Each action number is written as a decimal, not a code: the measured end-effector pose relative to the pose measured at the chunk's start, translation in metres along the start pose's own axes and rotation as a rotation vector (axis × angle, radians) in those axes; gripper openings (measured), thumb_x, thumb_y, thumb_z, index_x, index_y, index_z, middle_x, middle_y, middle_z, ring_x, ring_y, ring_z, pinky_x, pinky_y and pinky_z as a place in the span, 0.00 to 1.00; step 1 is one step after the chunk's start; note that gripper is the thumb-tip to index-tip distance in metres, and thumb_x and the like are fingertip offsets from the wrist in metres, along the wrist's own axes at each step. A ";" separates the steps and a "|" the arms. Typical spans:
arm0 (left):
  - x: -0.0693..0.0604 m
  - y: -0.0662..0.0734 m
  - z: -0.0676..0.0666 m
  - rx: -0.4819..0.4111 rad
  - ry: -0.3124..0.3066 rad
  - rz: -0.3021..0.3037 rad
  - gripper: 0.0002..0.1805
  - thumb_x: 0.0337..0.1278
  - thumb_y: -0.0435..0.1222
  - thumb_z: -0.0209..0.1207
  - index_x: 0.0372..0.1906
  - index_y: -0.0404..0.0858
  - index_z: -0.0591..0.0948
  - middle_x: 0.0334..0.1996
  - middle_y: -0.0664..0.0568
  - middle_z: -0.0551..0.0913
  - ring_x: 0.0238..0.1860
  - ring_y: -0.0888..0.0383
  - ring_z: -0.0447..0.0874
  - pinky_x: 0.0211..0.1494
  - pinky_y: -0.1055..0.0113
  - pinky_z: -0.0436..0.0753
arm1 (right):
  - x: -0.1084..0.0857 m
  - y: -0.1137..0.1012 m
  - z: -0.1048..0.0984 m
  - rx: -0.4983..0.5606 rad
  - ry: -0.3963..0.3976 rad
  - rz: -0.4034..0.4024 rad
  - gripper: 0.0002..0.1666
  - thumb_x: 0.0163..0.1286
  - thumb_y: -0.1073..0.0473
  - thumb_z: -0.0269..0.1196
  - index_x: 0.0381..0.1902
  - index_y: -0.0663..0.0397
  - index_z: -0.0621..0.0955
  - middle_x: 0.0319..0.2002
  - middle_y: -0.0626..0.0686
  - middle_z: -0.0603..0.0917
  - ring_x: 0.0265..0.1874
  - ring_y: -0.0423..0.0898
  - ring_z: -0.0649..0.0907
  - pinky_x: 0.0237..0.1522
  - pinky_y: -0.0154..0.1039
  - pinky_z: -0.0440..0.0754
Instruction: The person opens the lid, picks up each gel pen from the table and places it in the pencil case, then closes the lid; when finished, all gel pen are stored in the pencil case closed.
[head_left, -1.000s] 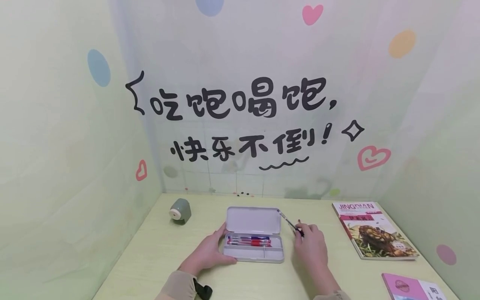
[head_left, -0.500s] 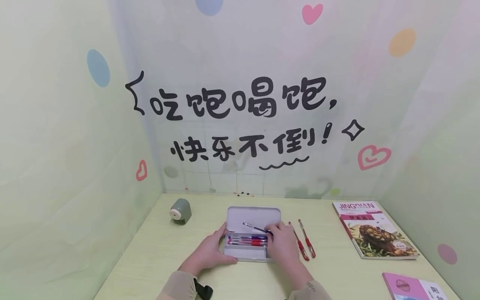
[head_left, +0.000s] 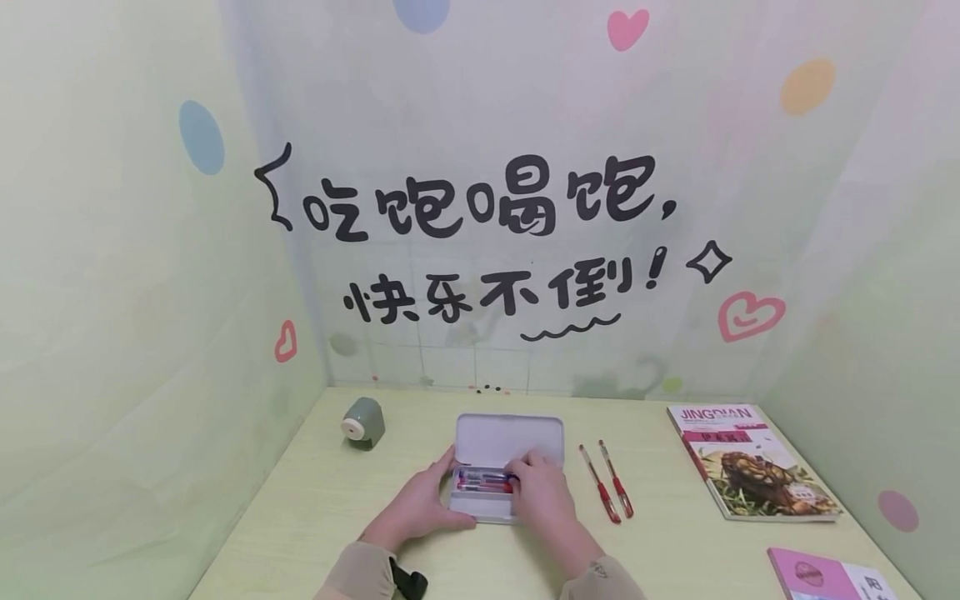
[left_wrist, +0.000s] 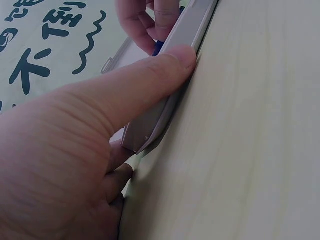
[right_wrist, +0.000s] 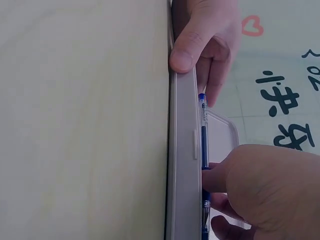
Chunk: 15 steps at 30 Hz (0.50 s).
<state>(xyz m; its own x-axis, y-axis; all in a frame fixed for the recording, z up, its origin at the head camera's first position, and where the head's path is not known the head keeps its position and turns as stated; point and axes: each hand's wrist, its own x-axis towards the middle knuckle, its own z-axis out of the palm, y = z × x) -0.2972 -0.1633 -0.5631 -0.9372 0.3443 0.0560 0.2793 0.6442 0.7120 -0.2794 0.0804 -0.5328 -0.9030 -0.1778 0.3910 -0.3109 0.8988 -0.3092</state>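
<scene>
An open pale pencil case [head_left: 480, 507] lies on the table, lid tipped back. Its rear compartment holds several red and blue pens [head_left: 474, 482]. My left hand [head_left: 422, 510] grips the case's left end, thumb along the front wall, as the left wrist view shows. Over the right part of the compartment, my right hand [head_left: 547, 500] pinches a blue pen [right_wrist: 204, 135], which lies lengthwise along the case in the right wrist view. That hand covers the right ends of the pens and the small front-right section.
Two red pens [head_left: 609, 487] lie side by side right of the case. Farther right are a magazine [head_left: 757, 467] and a pink book [head_left: 821, 575]. A grey-green pencil sharpener [head_left: 363, 423] stands at the back left. Printed curtains [head_left: 480, 358] close off the table's back and sides.
My right hand has carried the blue pen leftward from beside the case and lowered it into the rear compartment, uncovering the two red pens. My left hand has stayed on the case.
</scene>
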 end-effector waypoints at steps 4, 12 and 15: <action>0.001 -0.001 0.001 0.001 0.002 0.007 0.79 0.39 0.57 0.87 0.90 0.32 0.51 0.79 0.43 0.78 0.82 0.35 0.71 0.86 0.33 0.68 | 0.000 -0.004 0.002 -0.037 -0.026 0.003 0.09 0.69 0.61 0.74 0.45 0.45 0.93 0.39 0.48 0.84 0.39 0.48 0.80 0.41 0.47 0.85; 0.001 0.000 0.001 0.007 0.004 0.013 0.79 0.39 0.57 0.87 0.90 0.31 0.51 0.79 0.43 0.78 0.81 0.35 0.72 0.86 0.33 0.69 | 0.002 -0.004 0.006 -0.056 -0.076 0.038 0.10 0.72 0.58 0.72 0.48 0.43 0.94 0.40 0.49 0.85 0.38 0.47 0.80 0.43 0.47 0.85; 0.001 0.000 0.002 0.001 0.005 0.016 0.79 0.39 0.56 0.87 0.89 0.31 0.51 0.79 0.43 0.78 0.82 0.35 0.72 0.86 0.32 0.68 | 0.000 -0.003 0.005 -0.046 -0.062 0.030 0.10 0.72 0.59 0.72 0.48 0.44 0.94 0.39 0.48 0.84 0.38 0.47 0.79 0.42 0.46 0.84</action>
<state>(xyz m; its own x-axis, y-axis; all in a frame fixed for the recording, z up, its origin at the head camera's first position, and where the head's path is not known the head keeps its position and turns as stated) -0.2980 -0.1615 -0.5644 -0.9336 0.3513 0.0710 0.2947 0.6396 0.7100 -0.2802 0.0758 -0.5365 -0.9287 -0.1738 0.3275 -0.2708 0.9214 -0.2789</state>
